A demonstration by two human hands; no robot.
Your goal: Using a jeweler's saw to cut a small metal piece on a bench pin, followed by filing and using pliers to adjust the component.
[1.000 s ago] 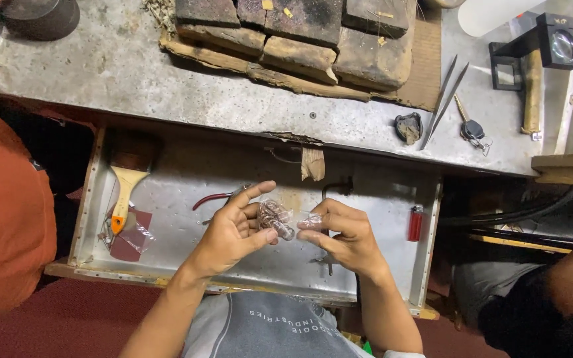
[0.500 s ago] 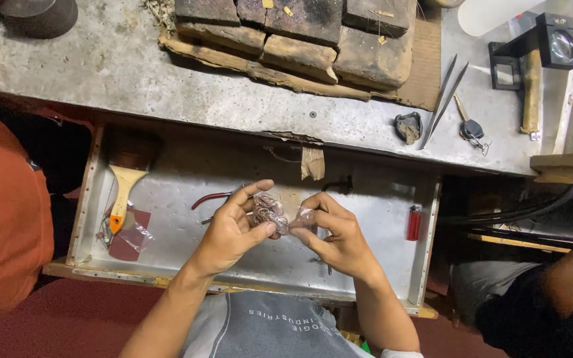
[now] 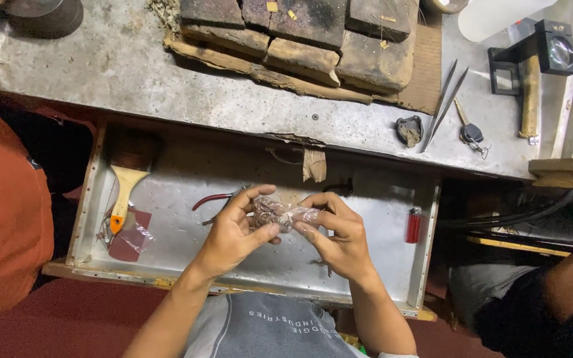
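Both of my hands meet over an open metal drawer [image 3: 392, 199]. Between them is a small clear plastic bag [image 3: 280, 213] with small brownish pieces inside. My left hand [image 3: 233, 233] pinches the bag's left end with thumb and fingers. My right hand [image 3: 336, 233] grips its right end from the other side. The bag is crumpled and what it holds is too small to make out.
In the drawer lie a yellow-handled brush [image 3: 125, 192], red-handled pliers [image 3: 215, 198], a dark red plastic piece [image 3: 130, 237] and a red lighter [image 3: 414, 225]. The metal bench [image 3: 134, 73] above carries worn bricks [image 3: 313, 33], tweezers [image 3: 444, 106], a key [image 3: 470, 130] and a hammer [image 3: 530, 93]. An orange-clothed person [image 3: 1, 212] sits left.
My hands have shifted slightly and worked the bag between the fingers; it stays held over the drawer. Nothing else has moved.
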